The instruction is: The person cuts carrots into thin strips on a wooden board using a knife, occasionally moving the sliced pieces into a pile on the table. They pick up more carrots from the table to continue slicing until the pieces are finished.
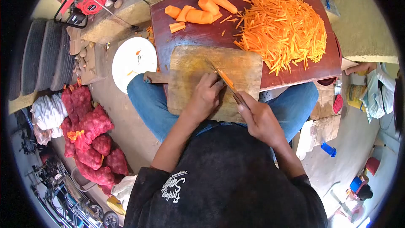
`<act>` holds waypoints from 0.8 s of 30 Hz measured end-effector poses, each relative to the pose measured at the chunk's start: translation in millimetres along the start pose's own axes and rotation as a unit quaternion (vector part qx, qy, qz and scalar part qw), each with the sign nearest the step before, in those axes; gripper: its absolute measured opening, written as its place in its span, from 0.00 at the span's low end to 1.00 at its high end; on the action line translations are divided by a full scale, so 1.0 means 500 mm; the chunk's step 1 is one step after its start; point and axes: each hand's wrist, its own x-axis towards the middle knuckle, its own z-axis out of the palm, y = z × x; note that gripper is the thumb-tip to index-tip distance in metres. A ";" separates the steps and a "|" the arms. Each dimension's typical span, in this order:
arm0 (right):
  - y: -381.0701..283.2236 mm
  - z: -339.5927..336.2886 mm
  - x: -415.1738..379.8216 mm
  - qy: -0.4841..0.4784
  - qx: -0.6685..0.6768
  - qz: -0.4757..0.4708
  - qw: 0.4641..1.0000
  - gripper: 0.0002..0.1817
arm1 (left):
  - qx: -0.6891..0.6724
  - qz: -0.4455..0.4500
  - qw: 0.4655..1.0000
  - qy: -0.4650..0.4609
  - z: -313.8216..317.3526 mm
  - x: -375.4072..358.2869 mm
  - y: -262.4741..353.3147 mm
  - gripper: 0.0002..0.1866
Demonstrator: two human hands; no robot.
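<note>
A wooden cutting board (249, 63) with a handle on its left lies across my lap, against the near edge of a dark red table. My right hand (259, 116) is wrapped round the handle of a knife (234, 92), its blade slanting up and left over the board. Thin carrot sticks (226, 78) lie along the right side of the blade. My left hand (206, 95) rests on the board just left of the blade, fingers curled down; what they hold is hidden.
On the red table (194, 36) are a large heap of carrot strips (287, 31) and several peeled carrot pieces (199, 16). A white round lid or basin (126, 61) is beside my left knee. Red mesh sacks (90, 135) lie on the floor at left, near stacked tyres (48, 55).
</note>
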 end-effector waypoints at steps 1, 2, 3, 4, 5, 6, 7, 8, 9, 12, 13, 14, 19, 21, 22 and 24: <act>0.001 0.001 -0.004 -0.004 -0.008 0.006 1.000 0.19 | -0.001 -0.003 1.000 0.008 0.002 -0.002 0.002 0.21; 0.003 0.004 -0.008 -0.006 -0.015 0.014 1.000 0.19 | 0.012 -0.003 1.000 0.007 0.000 -0.004 0.001 0.20; 0.007 0.007 -0.013 -0.006 -0.022 0.022 0.999 0.19 | 0.023 -0.002 1.000 0.004 -0.002 -0.005 0.000 0.18; 0.015 0.015 -0.002 -0.007 -0.036 0.011 0.999 0.20 | 0.033 0.000 0.999 0.001 -0.001 -0.005 0.000 0.17; 0.026 0.025 0.022 -0.008 -0.051 -0.002 0.999 0.21 | 0.031 -0.001 1.000 0.004 0.001 -0.005 -0.001 0.16; 0.031 0.028 0.038 -0.008 -0.065 -0.016 0.998 0.22 | 0.030 -0.002 1.000 0.009 0.003 -0.005 -0.004 0.15; 0.027 0.023 0.043 -0.016 -0.062 -0.007 0.998 0.22 | 0.031 -0.003 0.999 0.014 0.003 -0.004 -0.007 0.15; 0.017 0.017 0.048 -0.024 -0.057 0.001 0.998 0.23 | 0.030 -0.003 0.999 0.017 0.002 -0.006 -0.006 0.14; 0.009 0.012 0.056 -0.031 -0.054 0.007 0.998 0.23 | 0.031 -0.003 0.999 0.022 0.000 -0.005 -0.006 0.14; 0.004 0.003 0.008 -0.012 -0.036 0.004 0.999 0.20 | 0.016 -0.002 0.999 0.039 0.006 -0.008 -0.012 0.14; 0.004 0.006 0.003 -0.013 -0.034 0.009 0.999 0.19 | 0.008 -0.002 0.999 0.045 0.009 -0.011 -0.013 0.14; 0.003 0.009 -0.002 -0.013 -0.032 0.016 0.999 0.19 | 0.013 -0.006 0.999 0.046 0.011 -0.014 -0.015 0.14; 0.022 0.031 0.053 -0.011 -0.053 -0.016 0.998 0.21 | 0.030 0.001 0.999 0.040 0.011 -0.012 -0.015 0.14; 0.015 0.023 0.069 -0.014 -0.037 -0.033 0.999 0.22 | 0.024 0.007 0.999 0.040 0.007 -0.011 -0.016 0.14; 0.011 0.018 0.061 -0.012 -0.037 -0.025 0.999 0.22 | 0.022 0.007 0.999 0.042 0.006 -0.010 -0.018 0.14; 0.005 0.013 0.015 -0.017 -0.035 -0.005 0.999 0.21 | 0.007 0.010 0.998 0.063 0.007 -0.007 -0.015 0.13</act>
